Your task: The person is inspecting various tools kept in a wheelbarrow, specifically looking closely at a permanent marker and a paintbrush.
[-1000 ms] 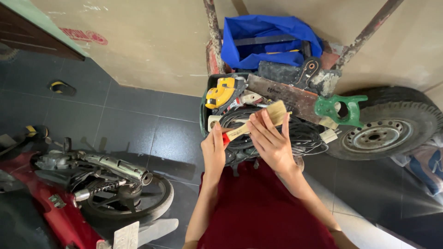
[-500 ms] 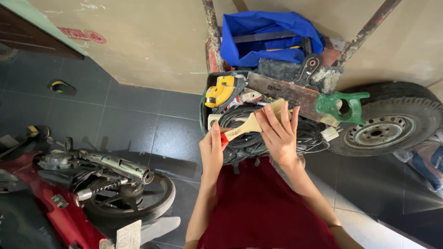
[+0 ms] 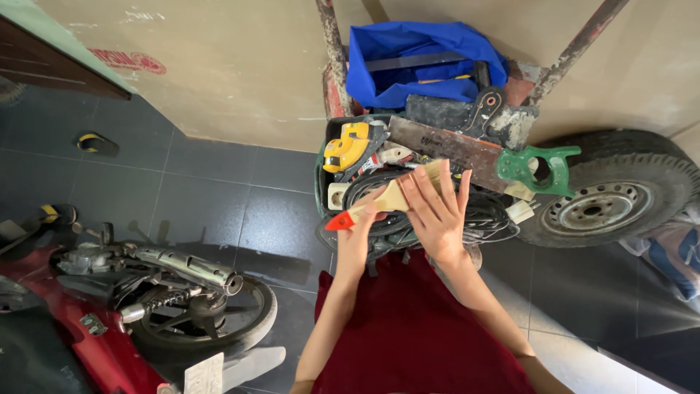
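Note:
A paintbrush with a pale wooden handle, a red tip and light bristles is held level above a dark bin of tools. My left hand grips its handle from below, the red tip sticking out to the left. My right hand lies flat with spread fingers over the bristle end. Under both hands, coiled black cable fills the bin.
The bin also holds a yellow power tool, a handsaw with a green handle and a blue bag. A wheel with a tyre stands right. A red motorbike lies at lower left on dark tiles.
My left hand has slid up along the handle, so the red tip now shows to the left. My right hand stays spread over the bristles.

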